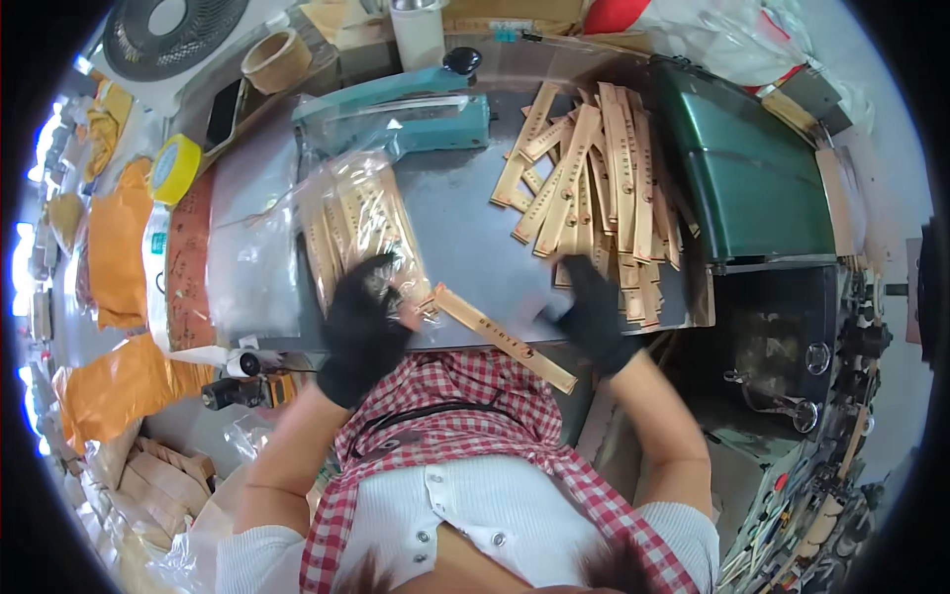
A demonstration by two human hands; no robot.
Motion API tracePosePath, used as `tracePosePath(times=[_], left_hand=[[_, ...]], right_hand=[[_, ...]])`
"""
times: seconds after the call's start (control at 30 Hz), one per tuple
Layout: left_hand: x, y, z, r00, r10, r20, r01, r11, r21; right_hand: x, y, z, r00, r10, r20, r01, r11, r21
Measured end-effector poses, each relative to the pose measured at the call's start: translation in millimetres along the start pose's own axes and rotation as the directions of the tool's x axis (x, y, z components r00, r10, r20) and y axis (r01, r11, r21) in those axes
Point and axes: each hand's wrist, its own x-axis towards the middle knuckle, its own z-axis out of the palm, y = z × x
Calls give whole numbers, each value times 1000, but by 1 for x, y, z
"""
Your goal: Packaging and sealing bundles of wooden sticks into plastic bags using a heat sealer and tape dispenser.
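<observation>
My left hand point(362, 319), in a black fingerless-tipped glove, is closed at the lower edge of a clear plastic bag point(381, 203). Several long, flat kraft-coloured packets point(348, 230) lie inside that bag. From its fingertips one loose printed packet point(507, 342) slants down to the right, over the table's front edge. My right hand point(597, 315), gloved the same way, has thumb and fingers apart and appears to hold nothing; it is slightly blurred. Just beyond it lies a loose, crisscrossed pile of similar packets point(584, 188).
Behind the bag stands a teal bag sealer point(435, 124). A dark green metal box point(757, 163) borders the pile on the right. Clear plastic sheets point(255, 252), yellow tape point(176, 169) and a phone point(225, 113) lie left. A cordless drill point(242, 393) sits below the table's left side.
</observation>
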Motion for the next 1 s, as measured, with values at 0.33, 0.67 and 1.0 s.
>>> tracePosePath(times=[0.33, 0.67, 1.0], left_hand=[[135, -15, 113, 989, 10, 149, 50, 919, -392], [228, -7, 239, 802, -132, 582, 89, 991, 102], [129, -9, 204, 995, -100, 22, 103, 968, -230]], right_hand=[[-22, 16, -26, 956, 240, -170, -263, 956, -131], [121, 177, -41, 717, 668, -196, -696, 673, -252], [82, 158, -41, 778, 494, -388, -514, 856, 60]])
